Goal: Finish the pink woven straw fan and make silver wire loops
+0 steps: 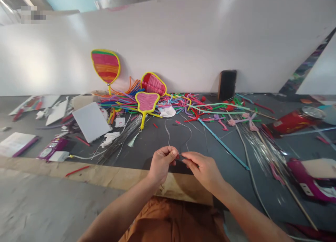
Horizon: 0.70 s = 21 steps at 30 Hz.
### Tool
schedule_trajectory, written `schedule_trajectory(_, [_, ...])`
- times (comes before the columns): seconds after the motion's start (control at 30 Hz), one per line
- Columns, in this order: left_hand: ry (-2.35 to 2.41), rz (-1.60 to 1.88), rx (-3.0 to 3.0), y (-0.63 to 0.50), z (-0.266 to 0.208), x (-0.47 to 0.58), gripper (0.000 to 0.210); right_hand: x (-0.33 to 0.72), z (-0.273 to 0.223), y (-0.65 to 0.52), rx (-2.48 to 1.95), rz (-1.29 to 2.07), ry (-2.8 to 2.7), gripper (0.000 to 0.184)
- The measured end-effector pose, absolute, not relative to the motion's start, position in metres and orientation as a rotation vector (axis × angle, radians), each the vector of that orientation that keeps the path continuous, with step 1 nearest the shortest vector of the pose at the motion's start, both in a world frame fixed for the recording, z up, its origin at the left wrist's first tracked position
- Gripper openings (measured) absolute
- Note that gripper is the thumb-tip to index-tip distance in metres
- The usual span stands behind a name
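My left hand (162, 164) is closed in a pinch on a thin silvery wire (167, 131) near the table's front edge. Facing it, my right hand (204, 169) pinches the same wire, with fingertips almost touching the left ones. Beyond my hands the wire bends out in a loose loop over the dark table (141, 147). A small pink piece (177, 122) lies close to that loop. Behind it rests a small fan-shaped piece (147, 103) with a yellow fuzzy rim, pink filling and a pale tassel (133, 139). The wire's ends are hidden by my fingers.
Pipe cleaners (120, 102) are heaped along the back, below a striped fan (106, 65). A phone (227, 84) leans on the white wall. Rightward lie a blue fuzzy stem (223, 144), a red can (296, 121) and a purple device (306, 180). Leftward is a white card (91, 122).
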<state>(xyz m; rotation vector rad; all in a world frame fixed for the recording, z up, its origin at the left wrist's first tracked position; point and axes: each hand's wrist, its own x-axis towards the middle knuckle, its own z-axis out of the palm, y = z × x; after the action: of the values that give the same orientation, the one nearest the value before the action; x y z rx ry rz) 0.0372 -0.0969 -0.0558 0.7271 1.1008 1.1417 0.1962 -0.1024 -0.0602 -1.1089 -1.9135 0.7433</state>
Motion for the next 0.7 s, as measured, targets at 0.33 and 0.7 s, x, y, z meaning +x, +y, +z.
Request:
schedule_trajectory(0.33, [1.576, 0.881, 1.452, -0.135, -0.065, -0.007, 0.01, 0.199, -0.088, -0.116, -1.022, 0.55, -2.212, 0.025])
schedule_trajectory(0.7, [1.289, 0.653, 2.568, -0.122, -0.064, 0.004, 0.021, 0.197, -0.086, -0.115, -1.005, 0.463, -2.395, 0.028])
